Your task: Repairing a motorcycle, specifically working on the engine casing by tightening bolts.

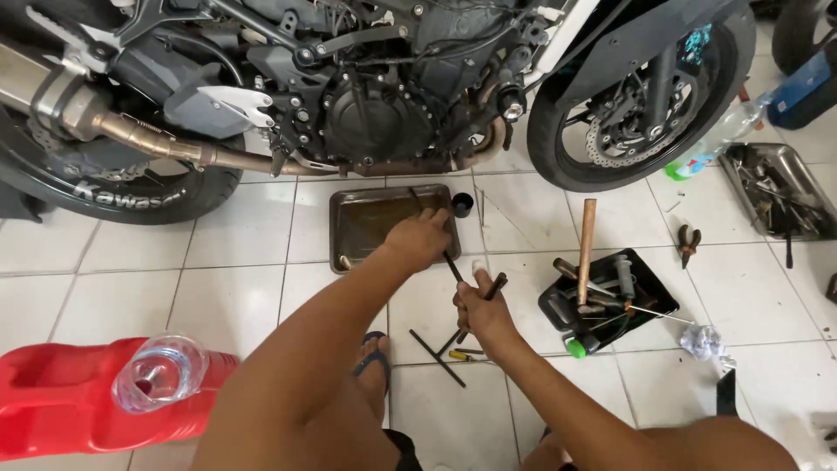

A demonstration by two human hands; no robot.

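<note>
You are gripping a dark rod tool [495, 287] in your right hand [485, 316], fingers closed around it above the tiled floor [244, 235], while your left hand [418, 239] is curling over the near right corner of the brown drain pan [366, 222] and touching a long thin black bar [450, 262]; whether it is actually clamping it, I cannot tell. Just below your right hand a black L-shaped key [438, 358] is lying, to its right a black tray of tools [610, 301] with a wooden-handled hammer [586, 237], and beyond your left hand the motorcycle [375, 96] is standing.
</note>
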